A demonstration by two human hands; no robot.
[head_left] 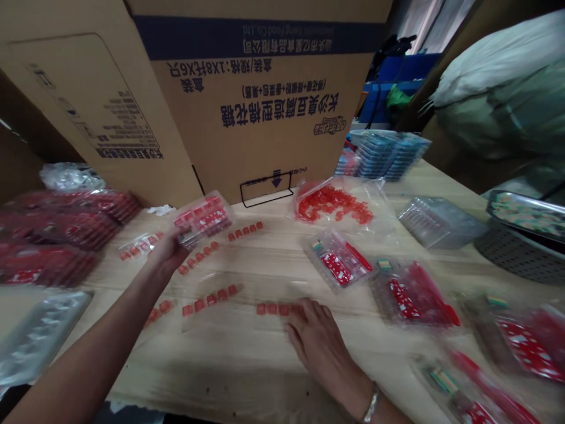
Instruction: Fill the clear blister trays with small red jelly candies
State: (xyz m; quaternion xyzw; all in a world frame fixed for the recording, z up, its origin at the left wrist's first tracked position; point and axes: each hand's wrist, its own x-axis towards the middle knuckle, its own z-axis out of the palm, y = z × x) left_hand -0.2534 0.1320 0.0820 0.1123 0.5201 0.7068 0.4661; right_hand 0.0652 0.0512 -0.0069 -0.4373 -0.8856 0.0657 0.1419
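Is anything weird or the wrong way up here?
Yes, the big cardboard box behind the table's things looks odd: its printing is upside down, and its printed arrow points down at the table. Nothing looks clearly spilled.

Shiny plastic over your smooth, wood-grained worktop (212,353)
The pack (205,215) you hold is clear, glossy plastic; the carton (273,141) at the worktop's far edge is matt cardboard; your bracelet (371,404) looks metallic.
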